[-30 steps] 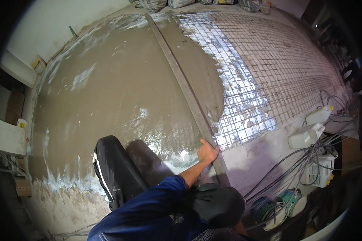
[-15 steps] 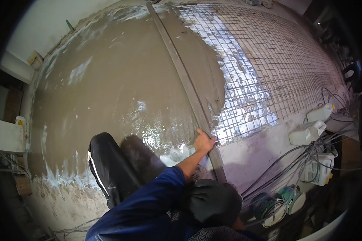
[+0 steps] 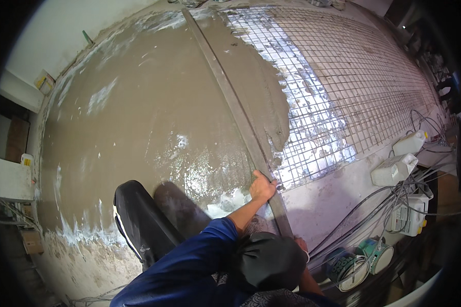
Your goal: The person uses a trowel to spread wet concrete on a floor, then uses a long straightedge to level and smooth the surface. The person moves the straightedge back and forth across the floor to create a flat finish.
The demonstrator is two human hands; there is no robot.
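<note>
A long, straight screed bar (image 3: 221, 77) lies slantwise across wet grey mortar (image 3: 123, 112), from the far wall down to my knees. My left hand (image 3: 263, 186) is closed around it near its close end, thumb on top. At that end my right hand (image 3: 301, 244) shows only in part beside my dark-trousered knee (image 3: 269, 261); its visible fingers appear to grip the bar. Smeared wet mortar spreads left of the bar, and a rough mortar edge lies to its right, over wire mesh (image 3: 317, 112).
White jugs (image 3: 394, 170), black cables (image 3: 356, 204) and green-and-white buckets (image 3: 376, 256) stand at the right. My other knee (image 3: 141, 215) is over the mortar's near edge. At the far left a green peg (image 3: 87, 37) sticks up by the wall.
The bar's far end has swung slightly left over the mortar, while my left hand keeps its grip. My right hand shows more beside the knee. The whole view has shifted a little.
</note>
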